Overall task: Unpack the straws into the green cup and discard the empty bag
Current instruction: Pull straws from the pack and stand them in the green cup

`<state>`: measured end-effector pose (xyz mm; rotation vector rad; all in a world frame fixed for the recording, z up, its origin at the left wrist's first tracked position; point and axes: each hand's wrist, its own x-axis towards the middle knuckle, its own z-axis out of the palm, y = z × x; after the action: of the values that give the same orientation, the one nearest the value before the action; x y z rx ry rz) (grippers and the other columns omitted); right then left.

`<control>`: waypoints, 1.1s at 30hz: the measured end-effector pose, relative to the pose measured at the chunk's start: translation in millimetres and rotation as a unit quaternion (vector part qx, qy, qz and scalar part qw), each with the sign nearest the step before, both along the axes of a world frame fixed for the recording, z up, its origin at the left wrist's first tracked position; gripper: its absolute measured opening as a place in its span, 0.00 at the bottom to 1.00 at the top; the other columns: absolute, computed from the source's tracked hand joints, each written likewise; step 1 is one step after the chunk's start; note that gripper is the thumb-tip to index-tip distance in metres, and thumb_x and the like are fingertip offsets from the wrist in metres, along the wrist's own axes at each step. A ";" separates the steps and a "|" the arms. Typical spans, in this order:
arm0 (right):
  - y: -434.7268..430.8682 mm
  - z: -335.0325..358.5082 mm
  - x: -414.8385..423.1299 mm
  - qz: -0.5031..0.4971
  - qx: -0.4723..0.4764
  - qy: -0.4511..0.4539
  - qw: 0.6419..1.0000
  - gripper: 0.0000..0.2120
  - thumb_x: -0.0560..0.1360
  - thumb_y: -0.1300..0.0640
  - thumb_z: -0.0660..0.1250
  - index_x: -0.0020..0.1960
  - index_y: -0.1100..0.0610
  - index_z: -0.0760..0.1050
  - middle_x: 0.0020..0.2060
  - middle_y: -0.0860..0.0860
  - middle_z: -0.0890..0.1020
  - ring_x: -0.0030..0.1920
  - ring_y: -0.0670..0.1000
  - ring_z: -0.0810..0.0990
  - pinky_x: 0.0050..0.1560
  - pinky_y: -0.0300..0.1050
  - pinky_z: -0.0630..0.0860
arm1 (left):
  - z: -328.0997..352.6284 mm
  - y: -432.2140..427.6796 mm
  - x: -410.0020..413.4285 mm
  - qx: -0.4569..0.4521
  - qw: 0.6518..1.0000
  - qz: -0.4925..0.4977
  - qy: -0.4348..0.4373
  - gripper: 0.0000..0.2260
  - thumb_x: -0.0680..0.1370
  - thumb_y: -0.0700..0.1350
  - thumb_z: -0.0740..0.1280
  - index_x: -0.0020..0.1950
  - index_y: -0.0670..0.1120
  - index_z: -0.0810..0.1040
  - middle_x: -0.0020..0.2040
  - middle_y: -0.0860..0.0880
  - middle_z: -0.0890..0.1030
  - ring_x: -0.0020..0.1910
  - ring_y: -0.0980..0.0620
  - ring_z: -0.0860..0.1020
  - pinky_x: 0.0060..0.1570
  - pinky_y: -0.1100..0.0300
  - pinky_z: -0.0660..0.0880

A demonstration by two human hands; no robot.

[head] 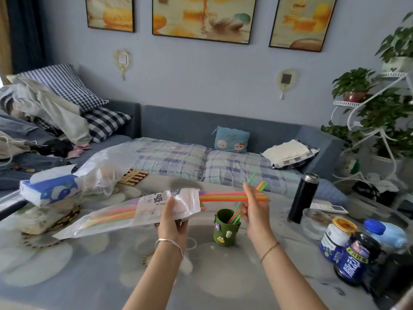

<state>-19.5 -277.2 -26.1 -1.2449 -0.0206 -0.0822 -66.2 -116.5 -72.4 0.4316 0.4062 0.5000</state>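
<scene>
My left hand (172, 217) grips a clear printed straw bag (125, 212), held level above the table with its open mouth pointing right. A bundle of bright orange, yellow, green and pink straws (225, 196) sticks out of that mouth. My right hand (253, 205) pinches the free ends of those straws just right of the bag. Below and between my hands stands the green cup (226, 229), decorated with small cartoon charms. Several green and orange straws (235, 214) lean inside it.
A blue tissue pack (48, 190) and a crumpled clear plastic bag (105, 168) lie at the table's left. A black flask (302, 198), a glass bowl (315, 222) and several jars (348, 256) crowd the right side. A sofa bed runs behind the table.
</scene>
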 end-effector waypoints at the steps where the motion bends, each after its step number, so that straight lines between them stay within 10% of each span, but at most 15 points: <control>1: 6.0 -1.1 -3.8 0.033 -0.009 0.021 0.999 0.09 0.73 0.47 0.68 0.41 0.52 0.73 0.24 0.47 0.67 0.22 0.43 0.65 0.23 0.35 0.60 | 1.7 -4.6 -0.6 -0.003 1.000 -0.006 0.002 0.24 0.74 0.46 0.69 0.68 0.41 0.71 0.62 0.43 0.78 0.62 0.45 0.77 0.63 0.48 0.73; 6: 33.6 -0.8 -11.9 0.105 -0.078 0.012 0.991 0.09 0.76 0.51 0.63 0.41 0.55 0.75 0.26 0.50 0.71 0.22 0.45 0.67 0.27 0.39 0.62 | 9.0 -23.9 -4.4 -0.002 0.999 -0.032 0.007 0.22 0.74 0.45 0.69 0.68 0.41 0.72 0.58 0.44 0.78 0.54 0.48 0.77 0.46 0.60 0.78; 13: 9.9 15.4 -4.4 -0.060 0.027 -0.030 0.997 0.15 0.78 0.51 0.61 0.34 0.56 0.71 0.24 0.49 0.69 0.18 0.41 0.67 0.19 0.32 0.62 | -3.7 -0.8 0.0 -0.020 1.000 -0.006 0.015 0.25 0.73 0.46 0.70 0.68 0.41 0.71 0.65 0.41 0.77 0.64 0.44 0.76 0.54 0.55 0.78; 19: 28.8 2.3 4.4 0.059 -0.109 -0.041 0.991 0.17 0.79 0.52 0.59 0.35 0.59 0.74 0.23 0.52 0.74 0.21 0.47 0.72 0.21 0.35 0.67 | -6.6 -14.2 12.0 -0.013 0.999 -0.032 0.029 0.23 0.74 0.45 0.69 0.68 0.41 0.71 0.65 0.41 0.77 0.64 0.43 0.75 0.61 0.51 0.74; 27: -11.0 12.1 49.9 -0.051 -0.083 -0.048 0.994 0.23 0.80 0.49 0.56 0.30 0.60 0.72 0.22 0.51 0.73 0.17 0.45 0.69 0.17 0.34 0.63 | -37.1 7.6 30.6 -0.027 0.998 -0.014 0.051 0.32 0.64 0.50 0.75 0.66 0.40 0.73 0.64 0.38 0.77 0.62 0.38 0.76 0.63 0.45 0.73; 33: -27.6 2.6 86.2 -0.099 -0.244 -0.088 0.961 0.24 0.80 0.49 0.55 0.30 0.57 0.72 0.24 0.51 0.74 0.20 0.41 0.72 0.23 0.35 0.68 | -48.8 6.3 45.5 -0.027 0.995 -0.015 0.090 0.22 0.73 0.45 0.69 0.65 0.40 0.73 0.61 0.41 0.78 0.58 0.42 0.78 0.55 0.53 0.77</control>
<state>66.7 -304.8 -23.5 -1.7281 -0.0740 -0.3815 -20.7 -110.3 -121.3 0.4313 0.5857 0.4209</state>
